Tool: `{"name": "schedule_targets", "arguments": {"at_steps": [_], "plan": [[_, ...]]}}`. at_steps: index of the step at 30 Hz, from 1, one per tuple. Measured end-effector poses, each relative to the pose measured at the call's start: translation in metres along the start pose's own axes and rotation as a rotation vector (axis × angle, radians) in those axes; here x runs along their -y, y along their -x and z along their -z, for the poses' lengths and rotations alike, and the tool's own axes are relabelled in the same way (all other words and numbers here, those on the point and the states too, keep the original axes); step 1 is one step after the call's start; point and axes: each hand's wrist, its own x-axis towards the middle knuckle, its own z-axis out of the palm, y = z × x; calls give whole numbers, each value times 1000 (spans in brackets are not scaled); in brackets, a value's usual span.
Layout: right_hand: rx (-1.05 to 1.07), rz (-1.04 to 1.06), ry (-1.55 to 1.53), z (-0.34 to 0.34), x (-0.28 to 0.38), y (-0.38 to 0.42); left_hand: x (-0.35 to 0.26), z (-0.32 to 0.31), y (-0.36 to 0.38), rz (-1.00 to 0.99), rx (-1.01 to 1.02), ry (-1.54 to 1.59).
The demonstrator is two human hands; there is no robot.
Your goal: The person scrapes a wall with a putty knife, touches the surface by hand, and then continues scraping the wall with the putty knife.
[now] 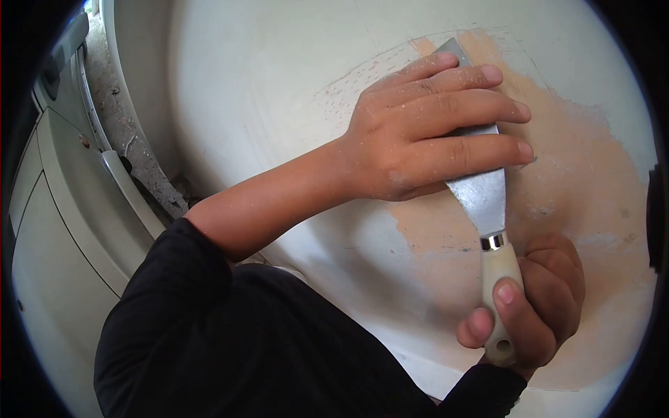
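A putty knife (pixel 484 198) with a cream handle and a flat metal blade lies over a pale, curved panel (pixel 258 90). My right hand (pixel 547 299) wraps around its handle at the lower right, thumb on top. Across the blade rests my left hand (pixel 439 118), its fingers stretched out and slightly apart; the thumb is hidden. One corner of the blade shows beyond the top fingers. Beneath and around both hands spreads a beige-orange filler patch (pixel 592 174) with uneven edges. White dust specks dot my left hand.
Short scratch marks (pixel 362 73) run along the panel above my left wrist. At the left stands a pale car body (pixel 63 230) with seams, with a strip of littered ground (pixel 129 125) between it and the panel. A dark object (pixel 655 216) sits at the right edge.
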Motion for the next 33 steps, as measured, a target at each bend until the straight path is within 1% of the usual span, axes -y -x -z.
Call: {"name": "schedule_targets", "arguments": {"at_steps": [3, 5, 9, 11, 12, 15, 17, 21, 23, 24, 26, 28, 31, 32, 33], "plan": [[26, 87, 40, 0, -2, 0, 1, 2, -2, 29, 21, 65], [27, 71, 3, 0, -2, 1, 1, -1, 1, -2, 14, 60], [-5, -2, 19, -1, 1, -3, 2, -4, -1, 32, -46, 38], [16, 63, 25, 2, 0, 1, 1, 0, 0, 5, 25, 56], [17, 73, 22, 1, -1, -2, 3, 1, -1, 4, 20, 47], [24, -39, -14, 1, 4, -4, 0, 2, -2, 41, 17, 33], [9, -11, 21, 0, 3, -4, 2, 5, -3, 26, 75, 98], [-10, 17, -9, -3, -1, -2, 5, 5, 0, 11, 82, 84], [-14, -15, 19, -1, 2, -1, 8, 1, -3, 21, 39, 108], [-18, -21, 32, 0, 4, -1, 5, 6, -6, 27, 75, 109], [19, -66, 30, 1, 8, 3, 7, 5, -5, 2, 79, 98], [-1, -55, 26, -2, 2, 1, 7, 5, -2, -3, 93, 99], [-132, 0, 13, -12, -11, -6, 9, 4, -3, -12, 68, 83], [-79, 48, 11, -13, -14, -5, 10, 6, 0, 7, 86, 77], [-113, 60, 21, -14, -11, -7, 9, 10, 0, 19, 107, 66]]}}
